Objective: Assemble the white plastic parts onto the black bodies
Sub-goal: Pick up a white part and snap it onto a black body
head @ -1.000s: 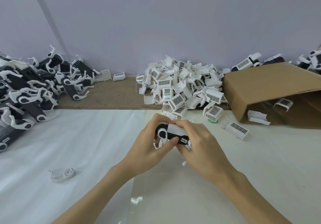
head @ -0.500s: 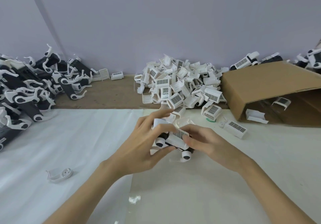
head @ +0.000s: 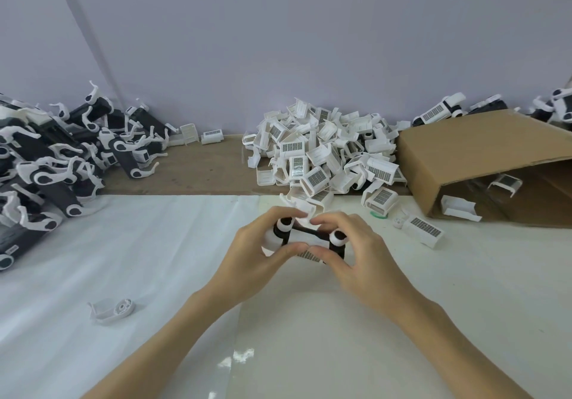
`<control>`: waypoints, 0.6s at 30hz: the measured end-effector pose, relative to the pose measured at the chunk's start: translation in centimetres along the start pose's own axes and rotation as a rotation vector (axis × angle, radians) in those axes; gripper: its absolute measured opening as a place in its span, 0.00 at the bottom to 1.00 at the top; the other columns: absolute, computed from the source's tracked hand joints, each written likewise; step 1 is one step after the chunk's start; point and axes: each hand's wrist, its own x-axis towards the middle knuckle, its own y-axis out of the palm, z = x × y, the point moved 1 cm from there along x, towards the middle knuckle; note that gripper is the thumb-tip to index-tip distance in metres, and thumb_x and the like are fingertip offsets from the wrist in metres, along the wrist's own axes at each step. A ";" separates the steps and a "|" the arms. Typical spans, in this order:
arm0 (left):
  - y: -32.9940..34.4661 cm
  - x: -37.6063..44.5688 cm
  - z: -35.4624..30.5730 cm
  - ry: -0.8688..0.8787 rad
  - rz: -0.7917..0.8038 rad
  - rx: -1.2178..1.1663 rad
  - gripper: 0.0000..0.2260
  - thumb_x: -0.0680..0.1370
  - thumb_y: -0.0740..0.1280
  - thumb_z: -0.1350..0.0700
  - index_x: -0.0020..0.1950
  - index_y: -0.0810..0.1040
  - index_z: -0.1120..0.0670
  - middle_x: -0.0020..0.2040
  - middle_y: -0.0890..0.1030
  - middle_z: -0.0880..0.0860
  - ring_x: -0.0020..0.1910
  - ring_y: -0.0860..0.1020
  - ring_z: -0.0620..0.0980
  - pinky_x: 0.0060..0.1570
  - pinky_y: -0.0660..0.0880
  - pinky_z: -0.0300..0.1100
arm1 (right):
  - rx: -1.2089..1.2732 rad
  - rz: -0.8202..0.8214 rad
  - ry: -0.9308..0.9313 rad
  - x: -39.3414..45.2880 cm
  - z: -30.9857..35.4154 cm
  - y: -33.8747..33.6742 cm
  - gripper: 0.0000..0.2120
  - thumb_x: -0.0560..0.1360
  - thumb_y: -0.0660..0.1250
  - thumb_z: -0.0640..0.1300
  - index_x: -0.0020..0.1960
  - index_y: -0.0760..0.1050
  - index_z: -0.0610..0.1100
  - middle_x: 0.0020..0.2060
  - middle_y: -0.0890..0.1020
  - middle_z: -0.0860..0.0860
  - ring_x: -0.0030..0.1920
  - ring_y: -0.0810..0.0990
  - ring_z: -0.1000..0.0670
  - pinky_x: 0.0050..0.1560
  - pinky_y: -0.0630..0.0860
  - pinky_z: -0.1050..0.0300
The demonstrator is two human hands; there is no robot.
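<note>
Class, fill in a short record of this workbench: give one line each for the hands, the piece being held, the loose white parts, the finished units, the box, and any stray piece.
Left hand: grips the workpiece's left end
Right hand: grips its right end
Workpiece: black body with white parts, held between both hands
White parts pile: behind the hands
Black-and-white units pile: far left
Cardboard box: on its side, right
Stray white piece: on the white sheet, left

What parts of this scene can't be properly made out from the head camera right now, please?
- Black body: mostly hidden by left hand and right hand.
- Whether its white part is seated: fingers cover the joint.
- Cardboard box interior: shadowed, cut by right edge.
- Barcode labels on white parts pile: too small.
</note>
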 end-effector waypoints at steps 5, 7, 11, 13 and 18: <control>-0.1 0.1 -0.8 -0.026 -0.056 0.001 0.14 0.78 0.74 0.47 0.62 0.84 0.49 0.54 0.86 0.43 0.56 0.84 0.48 0.55 0.78 0.37 | -0.069 -0.018 -0.029 0.4 0.4 -0.2 0.13 0.81 0.71 0.50 0.64 0.76 0.52 0.47 0.82 0.56 0.53 0.80 0.55 0.66 0.70 0.46; -0.4 0.3 -1.2 -0.056 -0.069 0.029 0.13 0.79 0.73 0.43 0.61 0.83 0.46 0.50 0.86 0.44 0.51 0.84 0.48 0.51 0.77 0.37 | 0.123 0.042 0.041 0.5 0.6 -0.4 0.11 0.83 0.68 0.49 0.65 0.73 0.54 0.42 0.83 0.55 0.46 0.83 0.53 0.59 0.77 0.49; -0.8 0.1 -1.1 0.090 0.030 0.304 0.24 0.77 0.72 0.37 0.68 0.80 0.48 0.57 0.76 0.46 0.59 0.77 0.46 0.59 0.71 0.34 | 0.408 0.057 0.272 0.5 1.0 -0.9 0.08 0.85 0.62 0.50 0.65 0.71 0.55 0.40 0.84 0.41 0.41 0.81 0.35 0.46 0.78 0.37; -1.0 0.1 -1.0 0.079 0.148 0.208 0.25 0.75 0.78 0.41 0.68 0.79 0.47 0.64 0.75 0.46 0.67 0.75 0.48 0.66 0.70 0.35 | 0.519 0.057 0.416 0.6 0.9 -1.1 0.08 0.85 0.62 0.51 0.63 0.73 0.53 0.42 0.86 0.40 0.44 0.84 0.35 0.48 0.80 0.37; -0.2 0.1 -1.1 -0.060 0.072 -0.064 0.11 0.78 0.77 0.47 0.59 0.84 0.47 0.52 0.86 0.47 0.52 0.83 0.49 0.53 0.76 0.37 | 0.537 0.127 0.410 0.6 0.3 -0.9 0.15 0.85 0.59 0.56 0.60 0.81 0.50 0.53 0.84 0.39 0.52 0.83 0.45 0.57 0.78 0.49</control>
